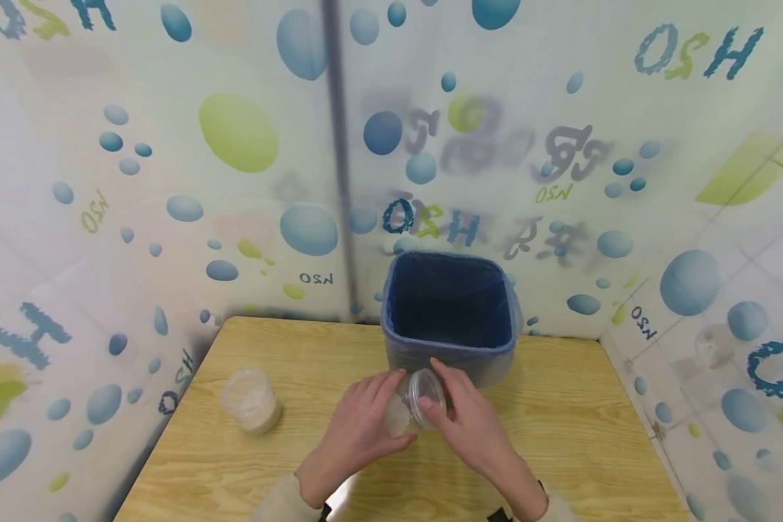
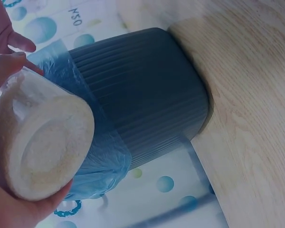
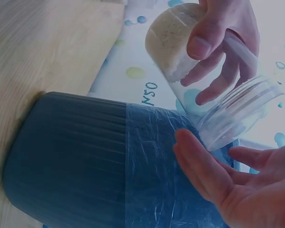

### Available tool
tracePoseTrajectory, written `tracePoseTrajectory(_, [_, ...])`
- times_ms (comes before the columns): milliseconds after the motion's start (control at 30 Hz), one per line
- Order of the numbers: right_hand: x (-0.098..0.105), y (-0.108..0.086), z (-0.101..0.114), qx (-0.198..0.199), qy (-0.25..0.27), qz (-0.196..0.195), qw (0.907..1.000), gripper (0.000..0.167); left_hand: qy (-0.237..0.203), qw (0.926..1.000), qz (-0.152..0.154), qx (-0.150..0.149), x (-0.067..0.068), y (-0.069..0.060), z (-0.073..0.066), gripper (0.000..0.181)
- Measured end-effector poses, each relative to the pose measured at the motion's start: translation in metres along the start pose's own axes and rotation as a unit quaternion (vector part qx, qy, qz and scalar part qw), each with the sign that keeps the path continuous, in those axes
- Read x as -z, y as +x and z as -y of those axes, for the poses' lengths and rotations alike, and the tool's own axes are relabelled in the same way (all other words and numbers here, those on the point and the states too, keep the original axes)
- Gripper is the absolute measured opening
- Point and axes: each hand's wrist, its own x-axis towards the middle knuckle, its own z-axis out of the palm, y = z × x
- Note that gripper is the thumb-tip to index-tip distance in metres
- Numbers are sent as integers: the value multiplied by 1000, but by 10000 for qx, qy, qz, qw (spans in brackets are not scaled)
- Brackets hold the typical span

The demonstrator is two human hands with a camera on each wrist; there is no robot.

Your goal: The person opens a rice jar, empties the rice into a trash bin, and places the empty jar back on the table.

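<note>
My left hand [image 1: 362, 413] grips a clear jar [image 3: 173, 42] with pale, grain-like contents gathered at its base. The jar is tilted, its ridged clear top end [image 1: 428, 397] facing my right hand. In the left wrist view the jar's round base [image 2: 50, 147] faces the camera. My right hand [image 1: 473, 428] is beside that top end, thumb and fingers spread around it; the right wrist view shows these fingers fairly straight. Whether they touch the jar is hard to tell, as is whether the top end is a lid or the bare neck.
Just beyond my hands stands a dark ribbed bin [image 2: 147, 90] with a blue plastic liner [image 3: 152, 171] folded over its rim. A second clear container [image 1: 251, 402] with pale contents stands on the left of the wooden table [image 1: 183, 464]. Patterned curtains [image 1: 235, 275] surround the table.
</note>
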Motion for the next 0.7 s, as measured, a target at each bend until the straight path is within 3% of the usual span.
tracePoseTrajectory(267, [1, 2, 3, -302, -116, 359, 9988, 71, 282, 9993, 180, -136, -1, -1, -1, 98])
tracePoseTrajectory(700, [1, 3, -3, -286, 260, 483, 9981, 65, 274, 9993, 204, -130, -2, -2, -2, 98])
